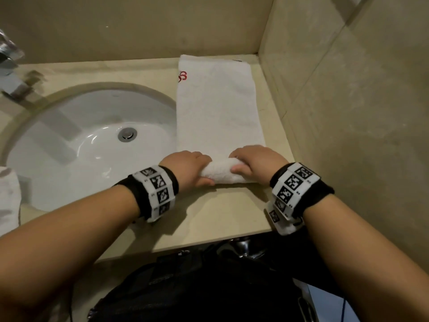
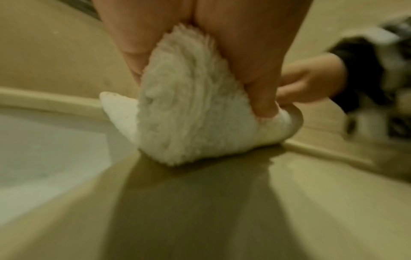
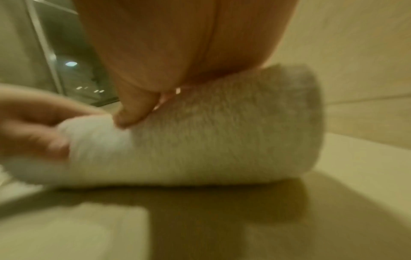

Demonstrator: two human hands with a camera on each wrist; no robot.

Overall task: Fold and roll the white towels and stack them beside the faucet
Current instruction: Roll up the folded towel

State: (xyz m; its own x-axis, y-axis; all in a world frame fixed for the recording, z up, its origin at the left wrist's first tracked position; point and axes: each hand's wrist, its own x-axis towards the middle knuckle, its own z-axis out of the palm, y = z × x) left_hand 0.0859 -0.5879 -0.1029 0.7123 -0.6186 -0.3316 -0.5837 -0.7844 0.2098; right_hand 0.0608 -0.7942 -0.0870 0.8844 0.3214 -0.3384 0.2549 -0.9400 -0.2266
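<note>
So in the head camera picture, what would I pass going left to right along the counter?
Faucet → sink → drain → left hand → right hand, both gripping the white towel → tiled wall.

Two white towels show: one long towel half rolled on the counter, and another towel at the left edge. One sink, one faucet, two hands: left hand, right hand.

Bare forearms, each wrist wrapped in a black band carrying white blocks printed with black-and-white square marker patterns.
</note>
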